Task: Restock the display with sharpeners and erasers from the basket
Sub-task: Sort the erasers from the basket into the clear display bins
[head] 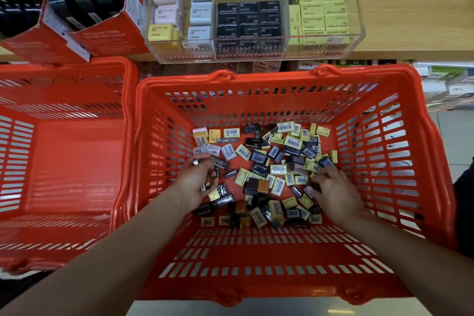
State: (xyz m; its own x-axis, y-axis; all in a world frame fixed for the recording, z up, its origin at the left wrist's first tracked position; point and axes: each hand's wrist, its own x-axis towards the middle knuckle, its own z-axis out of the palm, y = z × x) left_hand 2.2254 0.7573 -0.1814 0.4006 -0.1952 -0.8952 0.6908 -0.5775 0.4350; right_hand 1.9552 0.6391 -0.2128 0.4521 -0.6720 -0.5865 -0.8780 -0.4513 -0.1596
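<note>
The small boxed sharpeners and erasers (266,169) are lying loose in a heap on the floor of the orange basket (420,151), spreading from its far-left corner across to the right wall; they look dumped in for carrying, which is why labels and barcodes are facing every way. There are too many overlapping pieces to be counting them exactly, but they are running to several dozen, in yellow, black, grey-white and a few tan ones.

Both hands are reaching down into the heap. The left hand (197,182) is curling its fingers round a few small pieces near the left side of the pile, seemingly gathering a handful so that one trip fills more of the display. The right hand (333,192) is resting palm down on the right side of the pile with fingers bending over the pieces; whether it is actually gripping any I cannot tell.

Beyond the basket's far rim, the clear display case (359,33) is sitting on the front edge of the wooden shelf (410,7). Three compartments are showing in its lower tier: pastel boxes on the left, with gaps, black ones in the middle, yellow ones on the right, so sorting by colour is probably what comes next.

A second orange basket (64,161) is standing just beside the first, on its left, and an orange carton (102,38) of dark rolls is tilting at the shelf's left edge.
</note>
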